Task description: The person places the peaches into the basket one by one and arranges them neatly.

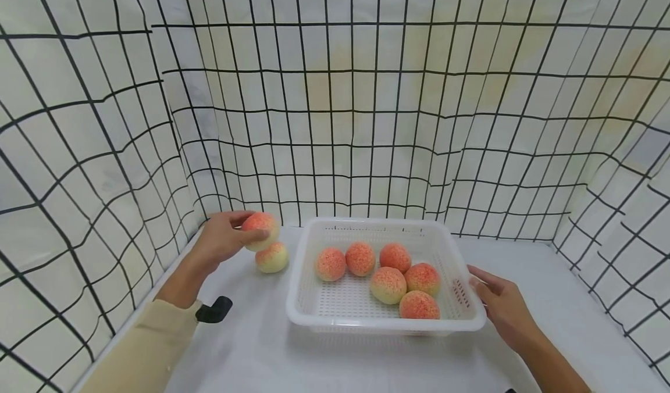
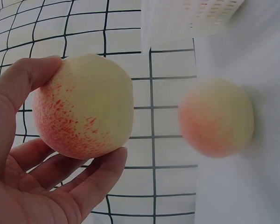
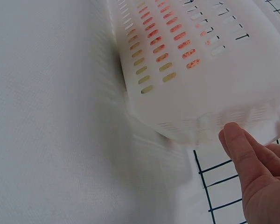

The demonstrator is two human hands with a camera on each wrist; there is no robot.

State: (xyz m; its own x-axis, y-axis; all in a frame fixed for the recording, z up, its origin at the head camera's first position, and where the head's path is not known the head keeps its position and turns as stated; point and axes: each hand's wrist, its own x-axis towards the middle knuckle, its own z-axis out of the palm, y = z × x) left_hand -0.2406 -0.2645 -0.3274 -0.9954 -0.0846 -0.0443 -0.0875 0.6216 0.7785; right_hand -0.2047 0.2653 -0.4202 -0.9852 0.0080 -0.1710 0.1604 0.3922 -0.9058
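In the head view my left hand [image 1: 222, 239] grips a peach [image 1: 260, 230], red-speckled on one side and pale yellow on the other. The left wrist view shows the thumb and fingertips around this fruit [image 2: 84, 107]. Just below it, a second peach [image 1: 271, 257] rests on the table, left of a white plastic basket [image 1: 335, 323]. Inside the basket lie several more peaches [image 1: 388, 285]. My right hand [image 1: 502, 306] is at the basket's right end, its fairly straight fingers touching the outer wall beneath the rim, as the right wrist view shows.
Black wire grid panels [image 1: 366, 114] backed with white sheeting enclose the white table [image 1: 251, 352] at the back and both sides. The left hand is close to the left panel. A black strap [image 1: 214, 310] shows by the left sleeve.
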